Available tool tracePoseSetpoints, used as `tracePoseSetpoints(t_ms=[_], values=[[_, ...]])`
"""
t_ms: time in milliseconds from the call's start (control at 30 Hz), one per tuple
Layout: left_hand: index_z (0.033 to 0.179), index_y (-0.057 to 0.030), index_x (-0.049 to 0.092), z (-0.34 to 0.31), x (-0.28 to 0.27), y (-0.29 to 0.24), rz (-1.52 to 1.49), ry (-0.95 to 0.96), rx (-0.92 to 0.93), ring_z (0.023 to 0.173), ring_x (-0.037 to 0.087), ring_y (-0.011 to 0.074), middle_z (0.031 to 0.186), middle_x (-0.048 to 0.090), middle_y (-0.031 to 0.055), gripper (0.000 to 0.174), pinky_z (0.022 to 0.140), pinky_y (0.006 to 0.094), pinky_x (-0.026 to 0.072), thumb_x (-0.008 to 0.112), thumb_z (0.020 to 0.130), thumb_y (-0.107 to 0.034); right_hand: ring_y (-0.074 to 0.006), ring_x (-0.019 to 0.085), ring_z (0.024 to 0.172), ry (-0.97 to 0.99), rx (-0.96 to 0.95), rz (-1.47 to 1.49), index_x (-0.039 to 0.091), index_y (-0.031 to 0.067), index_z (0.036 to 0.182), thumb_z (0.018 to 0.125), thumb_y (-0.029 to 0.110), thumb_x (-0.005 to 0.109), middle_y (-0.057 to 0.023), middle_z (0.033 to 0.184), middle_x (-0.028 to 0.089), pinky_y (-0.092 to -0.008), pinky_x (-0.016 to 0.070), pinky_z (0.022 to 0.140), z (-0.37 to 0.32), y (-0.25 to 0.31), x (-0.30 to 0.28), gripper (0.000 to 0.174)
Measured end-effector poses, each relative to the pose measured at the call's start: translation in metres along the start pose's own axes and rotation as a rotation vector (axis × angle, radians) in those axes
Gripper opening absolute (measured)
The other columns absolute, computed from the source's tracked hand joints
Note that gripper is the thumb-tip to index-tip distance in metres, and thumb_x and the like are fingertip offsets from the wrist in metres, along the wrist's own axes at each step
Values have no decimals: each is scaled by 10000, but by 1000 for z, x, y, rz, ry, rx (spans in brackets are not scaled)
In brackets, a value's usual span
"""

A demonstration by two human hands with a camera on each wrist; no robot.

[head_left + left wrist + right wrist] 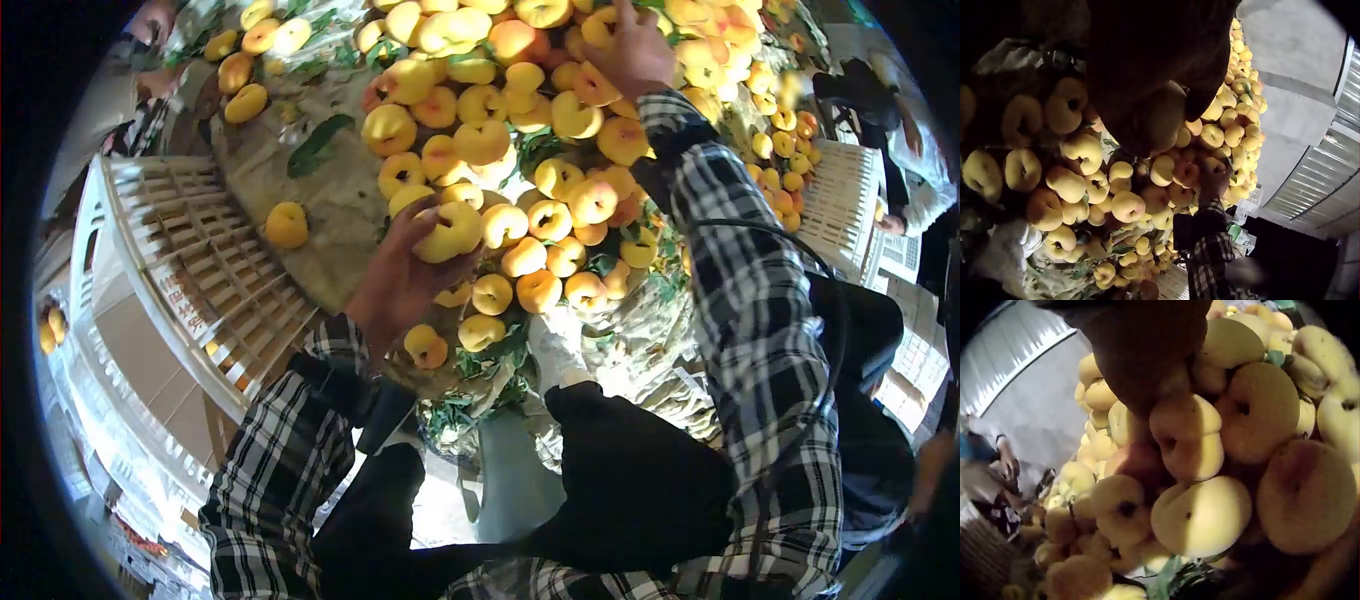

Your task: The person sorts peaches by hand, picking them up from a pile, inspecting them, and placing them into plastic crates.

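My left hand (398,285) holds a yellow flat peach (449,232) over the near side of the heap, its fingers curled round the fruit. The left wrist view shows that hand (1160,81) as a dark shape with the peach (1163,119) partly hidden in it. Farther out, at the top of the head view, my right hand (640,52) has thumb and finger around another flat peach (599,30) on the heap. In the right wrist view the right hand (1141,353) is in shadow, and its fingertips are hidden among the flat peaches (1200,515).
A white plastic crate (200,290) stands at the left and another crate (840,205) at the right. Green leaves (318,143) lie on the crumpled cloth (335,235) under the fruit. Other people's hands (153,22) show at the edges.
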State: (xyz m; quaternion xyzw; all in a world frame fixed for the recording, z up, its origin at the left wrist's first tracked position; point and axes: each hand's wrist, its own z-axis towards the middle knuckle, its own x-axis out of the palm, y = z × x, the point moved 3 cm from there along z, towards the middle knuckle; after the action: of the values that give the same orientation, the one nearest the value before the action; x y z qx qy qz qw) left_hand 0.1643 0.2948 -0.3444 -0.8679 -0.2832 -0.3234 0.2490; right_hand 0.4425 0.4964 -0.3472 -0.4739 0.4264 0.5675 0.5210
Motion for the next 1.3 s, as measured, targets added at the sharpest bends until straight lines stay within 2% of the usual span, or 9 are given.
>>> tracePoseSetpoints(t_ms=[167,267,433,667,867,1133,1200,1267,1300], values=[[1206,-7,476,3,-5,-3,6,-76,116,1120,550,305,1192,547,149,392,990,386,466,600,870,-167,-377,562,968,-247,-120,518,415,58,1295,601,322,817,-225,1139,497,-440,494,807,-17,15,-16,844],[1158,49,488,6,-3,-9,-187,-144,75,1078,583,326,1120,591,170,371,951,394,493,573,868,-167,-284,492,1142,88,13,1181,307,-19,1359,695,308,789,-182,1259,456,-344,403,985,-75,63,-36,883],[1193,62,485,0,-6,-19,-318,-79,23,1083,578,332,1138,593,198,414,969,397,480,495,901,-231,-316,595,1031,1069,685,2777,399,64,1328,901,594,422,-175,1238,534,-424,518,856,-134,109,-46,680],[1186,-5,466,2,10,-22,-184,-8,152,1035,578,251,1122,566,115,362,936,379,489,554,854,-119,-373,593,1016,1077,866,2736,390,37,1331,925,571,392,-224,1278,493,-443,518,809,-138,104,-37,670],[1200,41,471,3,8,-26,-199,1,196,1154,516,299,1229,530,170,384,1035,416,423,550,893,-176,-328,580,1060,876,483,2099,337,27,1359,872,540,524,-161,1248,507,-368,505,863,-136,104,-43,732],[1256,-52,417,4,31,-17,42,191,157,1172,501,267,1296,473,120,402,993,408,435,477,953,-311,-358,499,1139,13,-383,1149,351,36,1341,660,197,815,-161,1256,481,-426,462,917,-135,129,-102,840],[1274,-58,398,-11,41,-18,-74,223,-8,1184,492,255,1297,467,120,437,991,397,433,447,966,-365,-369,469,1158,108,-537,982,345,46,1348,613,191,811,-172,1270,455,-453,442,930,-137,145,-108,882],[1338,-60,337,-3,23,-20,420,157,170,1218,468,236,1314,455,132,580,978,394,443,614,884,-292,-363,434,1206,205,-560,935,339,61,1363,620,268,818,-168,1311,429,-454,417,964,-142,152,-114,908],[1354,-58,320,-7,22,-20,117,154,35,1216,473,235,1318,453,137,641,975,389,445,667,847,-242,-360,417,1229,259,-572,923,336,69,1371,623,306,821,-166,1331,416,-455,405,980,-143,154,-115,922]])
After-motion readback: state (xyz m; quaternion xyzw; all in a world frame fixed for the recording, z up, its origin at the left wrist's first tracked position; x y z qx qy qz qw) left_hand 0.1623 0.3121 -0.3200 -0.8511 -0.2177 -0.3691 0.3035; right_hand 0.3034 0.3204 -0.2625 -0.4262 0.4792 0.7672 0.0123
